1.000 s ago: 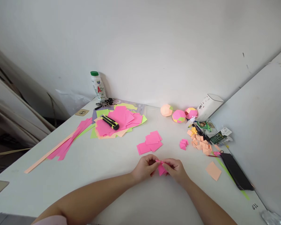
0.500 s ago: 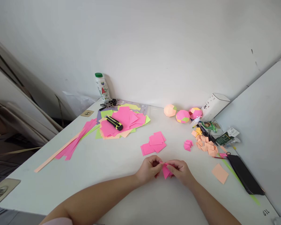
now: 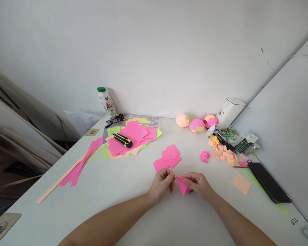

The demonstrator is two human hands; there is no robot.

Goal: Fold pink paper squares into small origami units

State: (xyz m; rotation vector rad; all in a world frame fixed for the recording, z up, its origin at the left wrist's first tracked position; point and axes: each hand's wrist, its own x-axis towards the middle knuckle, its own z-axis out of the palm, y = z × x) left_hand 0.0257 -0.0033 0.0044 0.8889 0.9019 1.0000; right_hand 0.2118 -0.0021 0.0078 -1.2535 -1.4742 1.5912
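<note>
My right hand (image 3: 198,184) pinches a folded pink paper piece (image 3: 182,185), its pointed tip facing down, between thumb and fingers. Just left of that piece is my left hand (image 3: 163,182), its fingers curled together and a small gap between them and the paper; I make out nothing in them. Beyond my hands lie several pink paper squares (image 3: 170,152), overlapping one another. A small group of folded pink pieces (image 3: 205,156) sits farther right, beside a heap of folded peach pieces (image 3: 227,156). One flat peach square (image 3: 242,184) rests to the right of my right hand.
A box cutter (image 3: 122,139) lies on a pile of coloured paper (image 3: 132,135), with paper strips (image 3: 84,160) to its left. At the back stand a bottle (image 3: 107,104) and paper balls (image 3: 196,126). A black pouch (image 3: 268,181) lies near the right edge.
My left hand has let go of the pink paper and come slightly away to the left. My right hand still holds the piece. The whole view has shifted and tilted a little.
</note>
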